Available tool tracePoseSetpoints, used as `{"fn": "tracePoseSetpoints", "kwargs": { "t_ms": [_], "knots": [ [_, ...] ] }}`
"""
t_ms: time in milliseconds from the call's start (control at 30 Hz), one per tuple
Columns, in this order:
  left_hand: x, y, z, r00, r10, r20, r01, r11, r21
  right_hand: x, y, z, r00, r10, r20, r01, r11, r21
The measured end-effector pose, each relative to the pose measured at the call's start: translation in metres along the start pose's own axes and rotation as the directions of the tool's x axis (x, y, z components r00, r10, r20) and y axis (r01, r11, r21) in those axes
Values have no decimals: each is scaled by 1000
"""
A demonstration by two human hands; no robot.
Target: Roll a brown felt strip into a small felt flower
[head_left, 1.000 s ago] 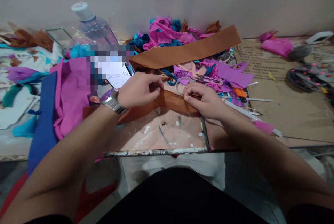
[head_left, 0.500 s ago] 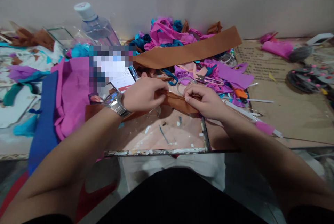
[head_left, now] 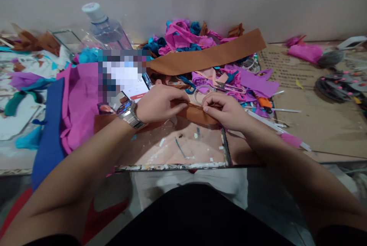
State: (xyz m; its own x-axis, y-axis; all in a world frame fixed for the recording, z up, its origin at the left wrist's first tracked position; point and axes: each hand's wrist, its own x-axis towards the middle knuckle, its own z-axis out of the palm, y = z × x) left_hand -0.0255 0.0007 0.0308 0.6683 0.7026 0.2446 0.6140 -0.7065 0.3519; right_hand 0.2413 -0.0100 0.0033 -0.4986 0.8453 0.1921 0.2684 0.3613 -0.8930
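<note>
A strip of brown crepe paper (head_left: pixel 195 115) is stretched between my two hands, its upper edge gathered into folds. My left hand (head_left: pixel 160 104), with a metal-banded watch on the wrist, pinches the strip between thumb and fingers. Close beside it, my right hand (head_left: pixel 225 110) pinches the strip's other part with thumb and forefinger. The strip's left end runs under my left wrist. Behind the hands lies another wide brown crepe strip (head_left: pixel 206 58). Small scissors (head_left: pixel 229 86) and a roll of clear tape (head_left: pixel 202 92) rest just beyond the right hand.
A lit phone (head_left: pixel 134 85) stands left of centre, before a clear bottle (head_left: pixel 107 31). Pink crepe paper (head_left: pixel 82 104) and a blue sheet (head_left: pixel 51 131) hang at the left edge. Crumpled scraps (head_left: pixel 186 35) pile along the wall. Cardboard (head_left: pixel 309 123) covers the right side.
My left hand has shifted slightly right, closer to the right hand, and the brown strip's upper edge looks more bunched. My right hand has barely moved.
</note>
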Motion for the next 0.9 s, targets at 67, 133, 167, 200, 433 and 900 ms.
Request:
{"fn": "tracePoseSetpoints", "kwargs": {
  "t_ms": [67,133,167,200,433,900],
  "knots": [
    [0,0,1,1000,-7,-26,8,1000,7,0,0,0,1000,15,0,-15,1000,17],
    [0,0,2,999,-21,-45,21,1000,7,0,-1,0,1000,27,4,-27,999,27],
    [0,1,3,998,-26,-51,26,1000,6,0,-1,1,1000,30,6,-30,999,29],
    [0,2,4,998,-28,-52,28,1000,6,-1,-1,1,999,31,8,-32,999,29],
    [-1,5,8,995,-6,-95,6,1000,-4,-2,-2,2,998,60,17,-61,997,43],
    [-1,-15,-4,995,-17,-96,21,999,41,1,-3,-4,996,82,-27,-82,997,-9]
  ]
}}
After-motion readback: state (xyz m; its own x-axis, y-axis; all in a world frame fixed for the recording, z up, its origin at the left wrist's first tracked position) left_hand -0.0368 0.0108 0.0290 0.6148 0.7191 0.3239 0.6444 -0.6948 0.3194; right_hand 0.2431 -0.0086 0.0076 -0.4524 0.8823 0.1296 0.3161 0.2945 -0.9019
